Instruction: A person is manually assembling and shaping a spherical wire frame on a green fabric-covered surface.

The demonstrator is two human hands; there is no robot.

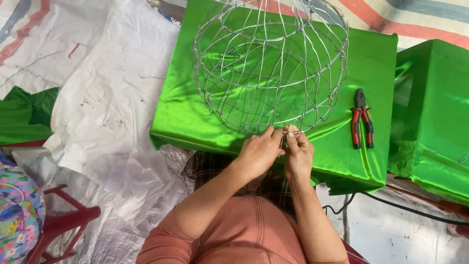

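Observation:
A round silver wire frame [271,63], shaped like an open basket, stands on a block wrapped in shiny green cloth [185,98]. My left hand [259,151] and my right hand [298,151] meet at the frame's near lower rim. Both pinch the thin wire there, fingertips close together. Red-and-black pliers [362,124] lie shut on the green cloth to the right of my hands.
A second green-wrapped block [432,122] sits at the right. White plastic sheeting [107,98] covers the floor at the left. A red plastic stool [63,222] and a flowered cloth [17,215] are at the lower left. A black cable [405,208] runs along the lower right.

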